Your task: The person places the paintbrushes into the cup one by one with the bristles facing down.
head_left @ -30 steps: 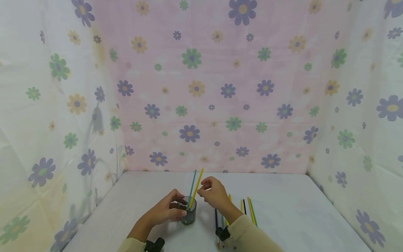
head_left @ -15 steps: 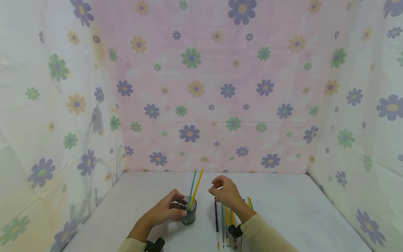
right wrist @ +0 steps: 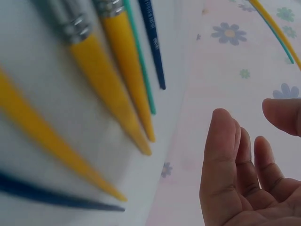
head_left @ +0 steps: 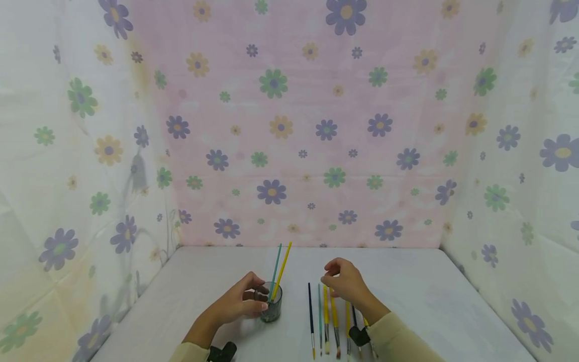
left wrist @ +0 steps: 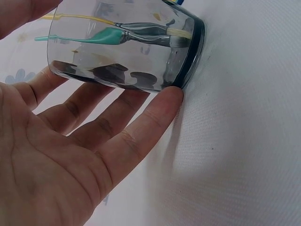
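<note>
My left hand [head_left: 235,304] holds a clear glass [head_left: 271,315] upright on the table, with fingers on one side and the thumb on the other. Two paintbrushes lean in the glass bristles down: a yellow paintbrush [head_left: 284,265] and a teal paintbrush [head_left: 276,265]. In the left wrist view their bristles [left wrist: 178,41] reach near the thick base. Over a row of paintbrushes on the table hovers my right hand [head_left: 348,282], fingers slightly bent and nothing held. Its thumb [right wrist: 282,115] stands apart from the fingers. The row includes a dark blue paintbrush [head_left: 310,317] and several yellow ones.
A white cloth covers the table [head_left: 208,271]. Flower-printed curtains [head_left: 312,110] enclose it at the back and both sides. The right forearm and its black wrist camera [head_left: 359,335] hide part of the rightmost brushes.
My right hand has moved from beside the brushes in the glass rightward, over the row on the table. The left hand and the glass have stayed in place.
</note>
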`<action>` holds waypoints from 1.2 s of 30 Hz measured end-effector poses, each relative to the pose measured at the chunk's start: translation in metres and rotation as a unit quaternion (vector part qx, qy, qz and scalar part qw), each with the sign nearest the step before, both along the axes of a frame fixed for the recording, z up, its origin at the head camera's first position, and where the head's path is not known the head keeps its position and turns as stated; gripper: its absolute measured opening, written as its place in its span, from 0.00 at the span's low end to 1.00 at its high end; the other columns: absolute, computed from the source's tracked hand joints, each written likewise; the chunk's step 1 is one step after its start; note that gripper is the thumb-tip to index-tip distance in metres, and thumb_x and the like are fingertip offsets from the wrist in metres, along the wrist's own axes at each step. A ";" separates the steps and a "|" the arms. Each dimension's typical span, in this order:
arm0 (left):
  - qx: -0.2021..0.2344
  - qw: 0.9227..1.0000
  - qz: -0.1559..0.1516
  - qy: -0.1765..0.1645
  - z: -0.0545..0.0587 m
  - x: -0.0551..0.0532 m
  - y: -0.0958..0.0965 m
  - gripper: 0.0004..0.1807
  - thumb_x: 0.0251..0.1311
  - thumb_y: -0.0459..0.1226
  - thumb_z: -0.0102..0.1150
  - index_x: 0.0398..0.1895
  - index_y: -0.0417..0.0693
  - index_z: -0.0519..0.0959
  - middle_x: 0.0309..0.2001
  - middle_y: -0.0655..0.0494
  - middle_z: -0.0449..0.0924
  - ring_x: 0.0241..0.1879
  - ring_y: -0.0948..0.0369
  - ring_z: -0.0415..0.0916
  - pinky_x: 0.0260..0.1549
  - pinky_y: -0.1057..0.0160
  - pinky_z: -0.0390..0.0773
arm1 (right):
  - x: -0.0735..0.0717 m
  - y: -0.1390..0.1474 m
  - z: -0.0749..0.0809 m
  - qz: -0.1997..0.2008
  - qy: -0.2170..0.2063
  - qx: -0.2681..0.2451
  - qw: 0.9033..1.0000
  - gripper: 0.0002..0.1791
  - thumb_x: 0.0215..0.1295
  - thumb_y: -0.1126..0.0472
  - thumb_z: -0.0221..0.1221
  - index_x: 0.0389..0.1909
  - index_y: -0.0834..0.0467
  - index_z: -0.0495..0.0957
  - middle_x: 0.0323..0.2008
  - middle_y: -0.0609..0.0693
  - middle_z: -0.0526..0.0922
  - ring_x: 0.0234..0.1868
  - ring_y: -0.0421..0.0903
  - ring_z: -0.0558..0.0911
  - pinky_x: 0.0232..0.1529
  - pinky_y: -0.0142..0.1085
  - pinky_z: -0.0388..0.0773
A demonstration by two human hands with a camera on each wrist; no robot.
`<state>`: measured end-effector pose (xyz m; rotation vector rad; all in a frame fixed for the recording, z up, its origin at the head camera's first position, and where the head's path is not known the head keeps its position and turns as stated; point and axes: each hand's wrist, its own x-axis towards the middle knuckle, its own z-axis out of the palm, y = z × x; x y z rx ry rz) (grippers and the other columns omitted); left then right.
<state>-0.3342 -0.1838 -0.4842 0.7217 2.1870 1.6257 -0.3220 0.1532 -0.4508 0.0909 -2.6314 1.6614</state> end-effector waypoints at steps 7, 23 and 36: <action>-0.007 1.000 0.000 0.008 -0.004 -0.004 -0.001 0.32 0.65 0.39 0.67 0.65 0.36 0.63 0.62 0.39 0.74 0.61 0.45 0.78 0.45 0.52 0.87 | 0.007 0.018 -0.004 -0.019 -0.030 0.035 0.999 0.17 0.65 0.62 0.68 0.52 0.61 0.77 0.42 0.54 0.81 0.38 0.52 0.84 0.30 0.43 0.87; -0.011 1.000 0.007 0.011 -0.005 -0.005 -0.001 0.32 0.65 0.39 0.67 0.65 0.37 0.63 0.62 0.40 0.75 0.61 0.46 0.78 0.45 0.52 0.88 | 0.012 0.058 -0.013 -0.060 -0.085 0.046 0.994 0.19 0.63 0.63 0.69 0.52 0.64 0.77 0.43 0.56 0.82 0.35 0.51 0.83 0.27 0.42 0.85; 0.001 1.000 0.000 0.002 -0.001 -0.001 0.000 0.32 0.65 0.38 0.67 0.65 0.36 0.62 0.64 0.37 0.73 0.62 0.44 0.77 0.47 0.49 0.87 | 0.009 0.082 -0.021 -0.091 -0.142 0.108 0.980 0.20 0.58 0.63 0.72 0.48 0.64 0.76 0.39 0.56 0.82 0.31 0.48 0.83 0.25 0.39 0.85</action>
